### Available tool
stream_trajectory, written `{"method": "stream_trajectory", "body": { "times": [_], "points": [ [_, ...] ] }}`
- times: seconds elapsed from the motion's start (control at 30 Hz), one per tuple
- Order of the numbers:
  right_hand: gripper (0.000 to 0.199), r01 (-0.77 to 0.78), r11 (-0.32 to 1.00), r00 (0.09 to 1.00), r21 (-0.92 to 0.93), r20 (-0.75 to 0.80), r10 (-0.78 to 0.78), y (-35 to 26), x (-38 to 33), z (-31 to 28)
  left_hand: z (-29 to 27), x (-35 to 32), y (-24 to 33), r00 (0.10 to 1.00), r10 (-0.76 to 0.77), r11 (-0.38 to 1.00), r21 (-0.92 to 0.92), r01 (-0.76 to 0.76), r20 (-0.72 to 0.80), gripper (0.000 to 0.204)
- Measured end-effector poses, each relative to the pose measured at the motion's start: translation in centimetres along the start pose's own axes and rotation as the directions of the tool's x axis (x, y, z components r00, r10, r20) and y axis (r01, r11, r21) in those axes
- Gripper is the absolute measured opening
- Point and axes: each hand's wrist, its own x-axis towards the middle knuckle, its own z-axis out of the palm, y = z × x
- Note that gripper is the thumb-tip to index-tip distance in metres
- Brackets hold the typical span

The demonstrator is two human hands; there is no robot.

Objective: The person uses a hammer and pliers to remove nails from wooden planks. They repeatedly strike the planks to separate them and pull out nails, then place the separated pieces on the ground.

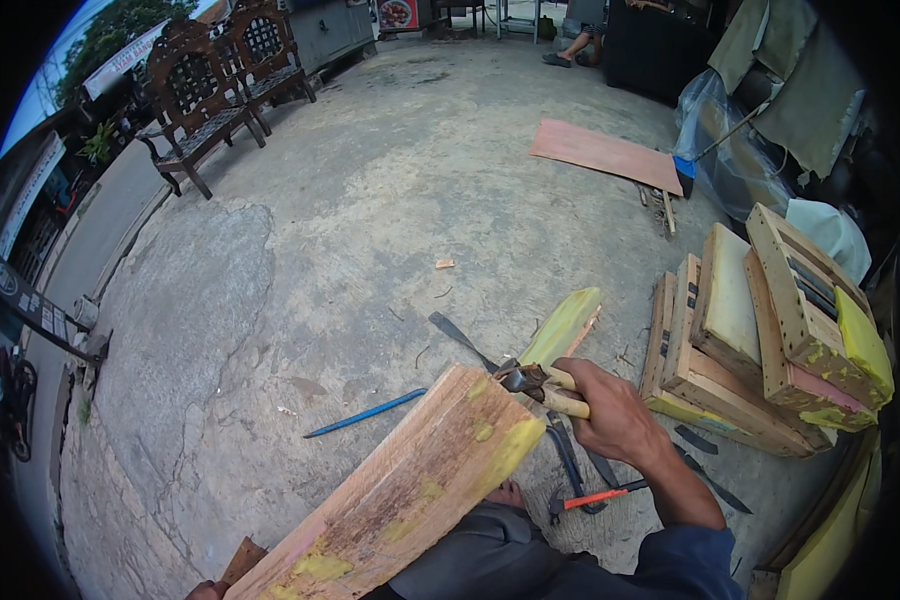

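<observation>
A long wooden board (400, 490) with yellow foam remnants and rough brown patches slants across my lap. At its lower left end my left hand (207, 591) grips it, mostly cut off by the frame edge. My right hand (615, 408) is closed around the cream handles of pincers (542, 386), whose dark jaws touch the board's far end. Behind the jaws lies a yellow-green strip (562, 330) with a ragged edge. On the floor around are a blue pry bar (365, 413), a flat dark bar (460, 338) and a hammer (595, 498) with some orange on it.
Wooden frames with yellow padding (760, 330) are stacked at the right. A pinkish panel (605, 155) lies farther back, near clear plastic sheeting (715, 140). Carved wooden seats (205, 95) stand at the far left. A person's leg (580, 45) shows at the back.
</observation>
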Motion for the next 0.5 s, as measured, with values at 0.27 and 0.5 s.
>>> {"method": "stream_trajectory", "body": {
  "times": [0.27, 0.5],
  "points": [
    [0.062, 0.376, 0.788, 0.913, -0.487, 0.048, -0.406, 0.7, 4.7, -6.1, -0.3, 0.2, 0.7, 1.000, -0.013, 1.000, -0.007, 0.013, 0.000, 0.069],
    [0.031, 0.295, 0.838, 0.952, -0.459, 0.065, -0.299, 0.6, 3.0, -5.9, -0.3, 0.2, 0.7, 1.000, -0.013, 1.000, -0.004, 0.013, 0.014, 0.068]
  ]
}}
